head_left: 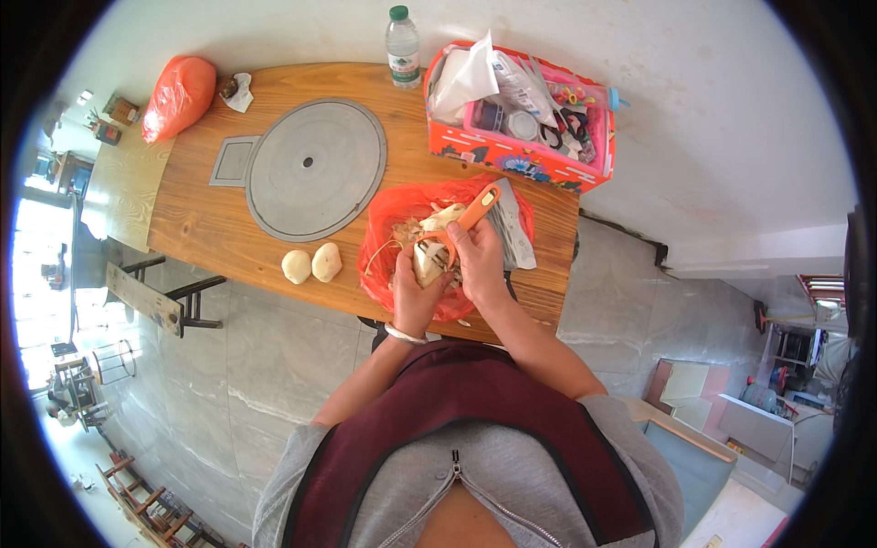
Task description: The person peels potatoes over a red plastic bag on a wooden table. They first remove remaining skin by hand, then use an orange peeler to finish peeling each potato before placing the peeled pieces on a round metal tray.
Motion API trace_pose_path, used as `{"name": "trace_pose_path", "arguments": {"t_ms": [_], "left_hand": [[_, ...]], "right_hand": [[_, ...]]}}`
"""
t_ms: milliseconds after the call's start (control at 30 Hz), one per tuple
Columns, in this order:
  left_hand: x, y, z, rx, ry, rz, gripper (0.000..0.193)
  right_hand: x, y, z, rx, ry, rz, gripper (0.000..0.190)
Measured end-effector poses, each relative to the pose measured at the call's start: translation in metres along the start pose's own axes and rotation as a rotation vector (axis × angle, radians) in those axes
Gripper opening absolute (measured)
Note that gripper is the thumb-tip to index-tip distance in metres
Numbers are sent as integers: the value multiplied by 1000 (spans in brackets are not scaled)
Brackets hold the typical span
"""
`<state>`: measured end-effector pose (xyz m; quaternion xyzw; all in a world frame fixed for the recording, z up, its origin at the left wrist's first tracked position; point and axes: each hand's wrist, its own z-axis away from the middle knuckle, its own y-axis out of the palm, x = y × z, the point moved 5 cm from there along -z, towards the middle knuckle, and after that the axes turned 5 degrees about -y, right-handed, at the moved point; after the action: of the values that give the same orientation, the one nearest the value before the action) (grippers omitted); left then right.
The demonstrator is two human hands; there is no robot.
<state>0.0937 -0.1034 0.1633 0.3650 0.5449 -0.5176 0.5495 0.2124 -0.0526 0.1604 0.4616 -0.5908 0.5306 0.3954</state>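
My left hand (416,294) grips a pale, partly peeled root vegetable (428,266) over an open red plastic bag (375,236). In my right hand (481,259) is an orange Y-shaped vegetable peeler (478,207). Its handle points up and away from me, and its head is against the vegetable. Peelings (405,229) and another pale piece (442,218) lie in the bag; how much is beneath my hands is hidden. Two pale, peeled round vegetables (297,267) rest side by side near the table's front edge, left of the bag.
The wooden table (205,219) holds a round grey metal lid plate (308,192). Behind stand a green-capped water bottle (403,51) and a red box (452,145) with scissors and packets. A tied red bag (179,96) sits far left. A grey-white packet (514,233) lies right of the peelings.
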Motion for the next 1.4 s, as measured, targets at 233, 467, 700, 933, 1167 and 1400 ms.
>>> {"name": "trace_pose_path", "arguments": {"t_ms": [233, 467, 700, 933, 1167, 1400], "left_hand": [[7, -1, 3, 70, 12, 76, 65], [4, -2, 2, 197, -105, 275, 65], [19, -9, -6, 158, 46, -91, 61], [10, -15, 0, 159, 233, -222, 55], [5, -19, -4, 301, -58, 144, 54], [16, -8, -3, 482, -383, 742, 66]], "right_hand": [[-26, -4, -11, -60, -146, 92, 16], [-13, -20, -22, -86, -45, -118, 15], [19, -15, -15, 104, 126, -315, 19], [-22, -10, -17, 217, 367, -540, 20], [-6, -16, -16, 115, -32, -212, 20], [29, -33, -22, -15, 5, -311, 16]]}}
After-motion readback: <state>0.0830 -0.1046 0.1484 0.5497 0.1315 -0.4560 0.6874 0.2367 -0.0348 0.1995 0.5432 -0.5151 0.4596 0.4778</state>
